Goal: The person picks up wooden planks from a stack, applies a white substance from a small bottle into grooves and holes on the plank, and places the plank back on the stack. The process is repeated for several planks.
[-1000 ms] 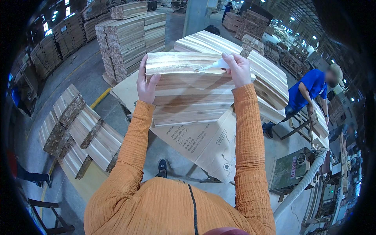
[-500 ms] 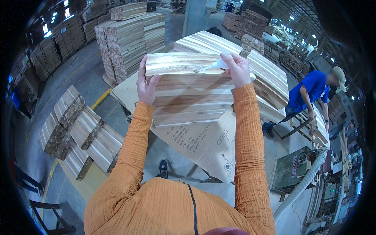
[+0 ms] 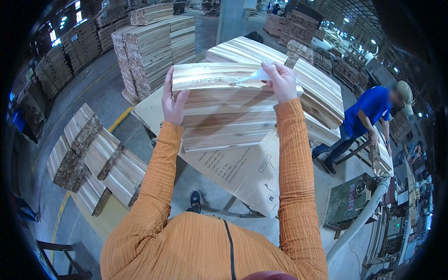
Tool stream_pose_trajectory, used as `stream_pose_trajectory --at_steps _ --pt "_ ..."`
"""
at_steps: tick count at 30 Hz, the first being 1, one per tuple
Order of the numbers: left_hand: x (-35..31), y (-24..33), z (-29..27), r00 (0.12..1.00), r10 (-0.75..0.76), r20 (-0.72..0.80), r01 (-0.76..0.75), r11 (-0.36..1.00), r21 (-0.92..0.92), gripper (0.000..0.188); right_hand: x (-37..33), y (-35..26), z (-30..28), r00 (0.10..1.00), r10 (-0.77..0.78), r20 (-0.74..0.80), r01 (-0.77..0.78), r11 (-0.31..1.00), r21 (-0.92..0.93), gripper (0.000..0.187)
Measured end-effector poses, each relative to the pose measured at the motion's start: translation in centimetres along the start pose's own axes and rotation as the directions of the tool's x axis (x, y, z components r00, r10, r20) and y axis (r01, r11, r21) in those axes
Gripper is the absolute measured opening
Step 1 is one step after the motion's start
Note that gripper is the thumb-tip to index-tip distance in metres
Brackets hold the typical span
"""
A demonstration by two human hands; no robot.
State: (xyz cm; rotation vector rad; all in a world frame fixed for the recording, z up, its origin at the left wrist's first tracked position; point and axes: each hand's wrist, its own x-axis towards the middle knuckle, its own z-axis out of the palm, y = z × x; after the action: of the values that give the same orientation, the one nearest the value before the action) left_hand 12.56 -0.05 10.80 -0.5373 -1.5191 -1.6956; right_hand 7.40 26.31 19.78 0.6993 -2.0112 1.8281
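A pale wooden board (image 3: 200, 76) is tilted up at the far side of a stack of boards (image 3: 228, 119). At its left end, my left hand (image 3: 174, 103) is closed around the edge, thumb in front and fingers along the end. My right hand (image 3: 283, 84) grips a small white squeeze bottle (image 3: 261, 75) with a pointed nozzle. The nozzle tip is at a dark knot (image 3: 232, 84) near the board's lower edge; whether it touches the wood I cannot tell. What the bottle contains does not show.
Flattened cardboard (image 3: 247, 172) lies under the stack. More striped boards (image 3: 252, 49) rest beyond and to the right. Bark-edged boards (image 3: 95, 154) lie at left, with a tall wood pile (image 3: 156, 46) behind. A blue-shirted co-worker (image 3: 373, 107) bends beside a green machine (image 3: 347, 198) and hose (image 3: 359, 224).
My hands, the board and the bottle stay nearly in place; the nozzle tip has barely shifted left along the knot. The co-worker's legs have moved.
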Motion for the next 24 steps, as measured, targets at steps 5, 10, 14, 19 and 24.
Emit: stream_pose_trajectory --at_steps 5,10,14,19,24 --pt "0.3 -0.1 0.0 0.999 0.052 0.008 -0.053 0.997 0.055 0.068 0.3 0.6 -0.3 1.0 -0.021 -0.011 0.021 1.0 0.01 0.029" --pt "0.2 -0.1 0.0 1.0 0.025 -0.001 -0.025 0.999 0.025 0.068 0.4 0.7 0.0 0.999 -0.03 -0.026 0.031 0.999 0.028 0.028" --pt "0.1 0.1 0.2 1.0 0.005 -0.007 -0.005 1.0 0.009 0.069 0.4 0.7 -0.3 0.999 -0.019 -0.033 0.019 1.0 0.0 0.029" --pt "0.2 -0.1 -0.1 1.0 0.024 -0.009 -0.024 1.0 0.009 0.068 0.4 0.7 -0.3 1.0 -0.021 -0.016 0.021 1.0 0.018 0.028" --pt "0.3 -0.1 0.1 1.0 0.011 0.003 -0.011 1.0 0.004 0.065 0.7 0.2 -0.9 0.99 0.089 -0.112 -0.056 0.962 0.268 0.028"
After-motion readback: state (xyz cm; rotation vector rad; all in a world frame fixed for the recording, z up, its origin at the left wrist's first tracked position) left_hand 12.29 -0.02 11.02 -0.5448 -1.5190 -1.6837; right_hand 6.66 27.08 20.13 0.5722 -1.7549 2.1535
